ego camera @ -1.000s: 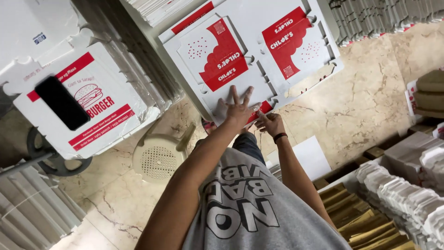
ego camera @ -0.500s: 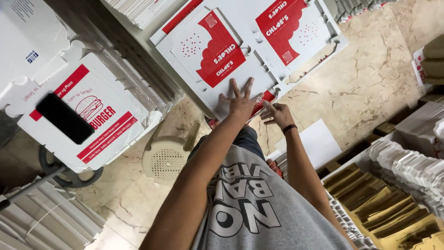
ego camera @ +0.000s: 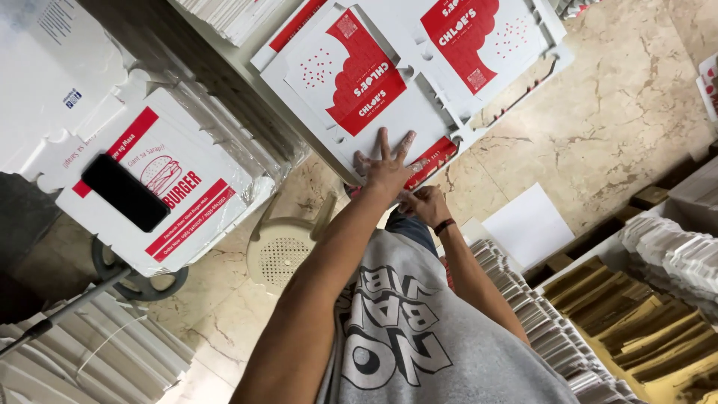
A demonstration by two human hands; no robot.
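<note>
Fingers of the left hand (ego camera: pixel 385 166) lie spread and flat, palm pressed down on the unfolded white-and-red carton blank (ego camera: pixel 374 97), near its edge at 6 o'clock. Forearm runs straight out from the grey printed shirt (ego camera: pixel 419 329) toward 12 o'clock. Right hand (ego camera: pixel 425 203) sits just beside it at 4 o'clock, fingers curled against the blank's red flap; whether it pinches the flap cannot be told. Dark band on that wrist. Blank lies atop a stack of the same blanks. Black phone (ego camera: pixel 124 192) rests on another printed blank (ego camera: pixel 161 187) at 9 o'clock. Cream plastic stool (ego camera: pixel 280 251) stands on the marble floor (ego camera: pixel 613 135).
</note>
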